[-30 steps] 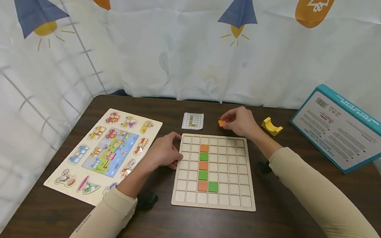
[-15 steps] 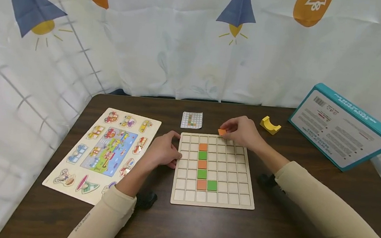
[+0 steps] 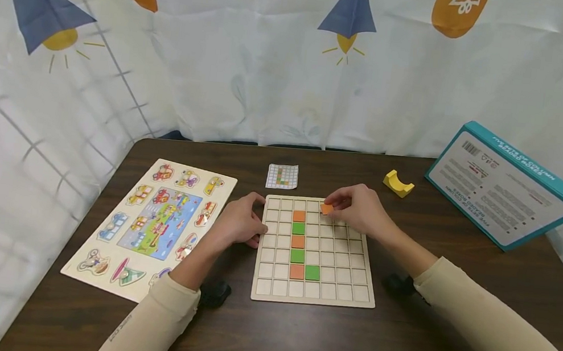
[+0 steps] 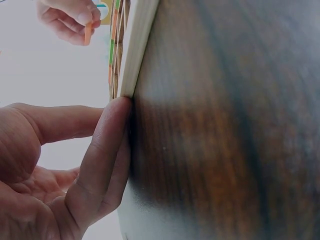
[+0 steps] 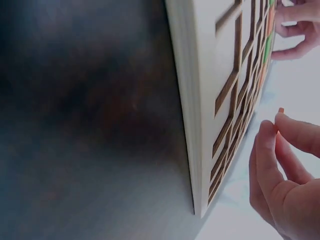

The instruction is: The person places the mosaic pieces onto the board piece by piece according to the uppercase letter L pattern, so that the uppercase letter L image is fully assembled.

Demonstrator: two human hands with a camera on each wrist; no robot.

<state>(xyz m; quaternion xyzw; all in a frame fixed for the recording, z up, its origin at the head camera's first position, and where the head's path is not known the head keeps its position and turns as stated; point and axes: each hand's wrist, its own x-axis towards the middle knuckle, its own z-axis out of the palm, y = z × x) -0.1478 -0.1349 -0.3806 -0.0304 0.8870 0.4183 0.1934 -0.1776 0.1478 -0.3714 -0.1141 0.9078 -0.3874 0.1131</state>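
Observation:
My right hand pinches a small orange square tile between thumb and fingertips, over the back row of a pale wooden grid board. In the left wrist view the tile stands on edge in those fingertips. Along one column of the board lie orange tiles and green tiles by turns, with one green tile beside the lowest orange one. My left hand touches the board's left edge with its fingertips; the left wrist view shows a fingertip against the board's side.
A small printed grid card lies behind the board. To the left is a vehicle puzzle board. A yellow curved block and a teal box are at the back right, before a patterned curtain.
My right hand has brought the orange tile from behind the board toward me, over its back row. The left hand has stayed at the board's left edge.

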